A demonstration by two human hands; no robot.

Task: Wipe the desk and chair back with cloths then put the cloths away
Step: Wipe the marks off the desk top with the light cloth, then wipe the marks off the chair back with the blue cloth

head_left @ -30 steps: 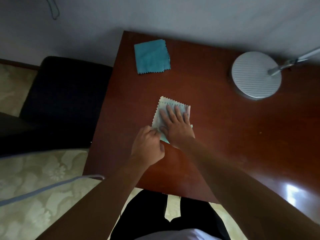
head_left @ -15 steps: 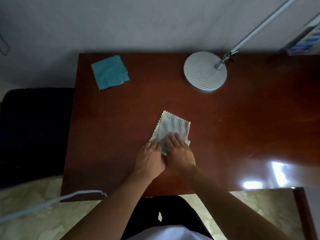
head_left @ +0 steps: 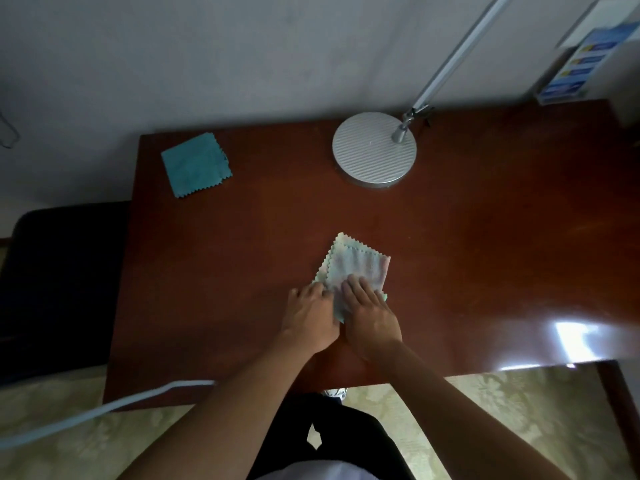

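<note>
Desk (head_left: 242, 271) bears pale cloth (head_left: 356, 265) under both hands; no legible writing.

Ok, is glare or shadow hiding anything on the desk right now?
Head view: dim overall; a bright glare patch on the desk near its right front edge hides nothing; both cloths stay readable; the chair is nearly black; wide-angle bending at the edges.

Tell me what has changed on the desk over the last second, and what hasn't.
The right hand slid back toward the person along the pale cloth: its flat fingers covered most of the cloth a second ago, now only the near part. The left hand stays at the cloth's near left edge; its grip is unclear. The camera swung right. The teal cloth and the lamp base lie unmoved on the desk.
</note>
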